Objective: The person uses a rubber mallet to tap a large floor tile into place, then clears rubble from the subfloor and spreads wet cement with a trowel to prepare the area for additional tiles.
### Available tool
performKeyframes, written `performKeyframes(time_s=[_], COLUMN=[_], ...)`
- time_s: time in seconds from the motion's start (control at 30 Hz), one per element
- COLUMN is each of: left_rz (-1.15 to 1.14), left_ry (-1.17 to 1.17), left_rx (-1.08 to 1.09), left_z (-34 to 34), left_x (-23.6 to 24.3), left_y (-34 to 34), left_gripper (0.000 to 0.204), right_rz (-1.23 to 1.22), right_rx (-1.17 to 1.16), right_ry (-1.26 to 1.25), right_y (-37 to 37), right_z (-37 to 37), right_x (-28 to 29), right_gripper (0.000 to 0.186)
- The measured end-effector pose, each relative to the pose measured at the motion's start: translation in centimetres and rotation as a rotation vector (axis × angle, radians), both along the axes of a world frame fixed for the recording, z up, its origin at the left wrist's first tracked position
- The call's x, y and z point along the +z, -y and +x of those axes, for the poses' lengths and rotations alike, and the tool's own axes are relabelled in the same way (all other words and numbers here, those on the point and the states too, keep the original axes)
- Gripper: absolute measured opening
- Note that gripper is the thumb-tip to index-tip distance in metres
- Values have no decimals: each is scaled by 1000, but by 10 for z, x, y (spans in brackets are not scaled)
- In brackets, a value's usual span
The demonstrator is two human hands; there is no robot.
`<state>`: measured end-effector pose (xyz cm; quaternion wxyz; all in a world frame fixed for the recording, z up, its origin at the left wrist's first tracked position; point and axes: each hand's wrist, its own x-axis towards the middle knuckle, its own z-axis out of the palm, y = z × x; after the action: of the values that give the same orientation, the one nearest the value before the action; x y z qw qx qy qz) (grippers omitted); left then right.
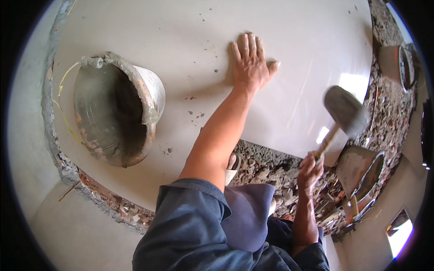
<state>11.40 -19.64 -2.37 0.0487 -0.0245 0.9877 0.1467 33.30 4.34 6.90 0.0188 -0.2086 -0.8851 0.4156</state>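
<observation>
My left hand [251, 67] lies flat with its fingers spread on a large glossy off-white floor tile [307, 58]. In my right hand [310, 172] is the wooden handle of a mallet [345, 111], its dark, thick head raised near the tile's right edge and slightly blurred. Left of my left arm, a mortar-crusted bucket [153, 90] lies tilted on the tiled surface with its mouth toward the left. Grey mortar coats its inside, and a thin yellow cord hangs from its rim.
Broken rubble and mortar [266, 167] border the tiles below and along the right. A crusted bucket [359, 167] sits in the rubble near my right hand, and another bucket [392, 63] stands farther up. Plastered walls [29, 126] rise at the left. Crumbs of mortar dot the tiles.
</observation>
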Motion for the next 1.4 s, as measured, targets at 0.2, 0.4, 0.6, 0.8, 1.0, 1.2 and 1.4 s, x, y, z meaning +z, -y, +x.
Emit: performKeyframes(time_s=[0.2,0.4,0.6,0.8,1.0,1.2,1.4], left_rz=[27,12,32,25,-416,-141,-75], left_ry=[-4,-14,-111,-177,60,-128,-165], left_rx=[4,8,-1,-15,-89,12,-210], left_z=[-4,-4,-2,2,44,66,49], left_x=[-1,-4,-4,-4,3,-15,-15], left_y=[1,0,2,4,110,171,89], left_gripper=[88,89,89,85,69,59,66], right_rz=[61,-10,267,-228,5,-164,-124], right_rx=[82,131,130,-37,-228,-265,-394], right_ry=[576,-102,336,-66,45,113,246], right_y=[9,11,40,-11,-54,-59,-61], right_z=[41,-62,-155,-86,13,51,68], right_x=[-8,17,-26,17,15,-12,-22], right_gripper=[28,36,25,28,31,39,36])
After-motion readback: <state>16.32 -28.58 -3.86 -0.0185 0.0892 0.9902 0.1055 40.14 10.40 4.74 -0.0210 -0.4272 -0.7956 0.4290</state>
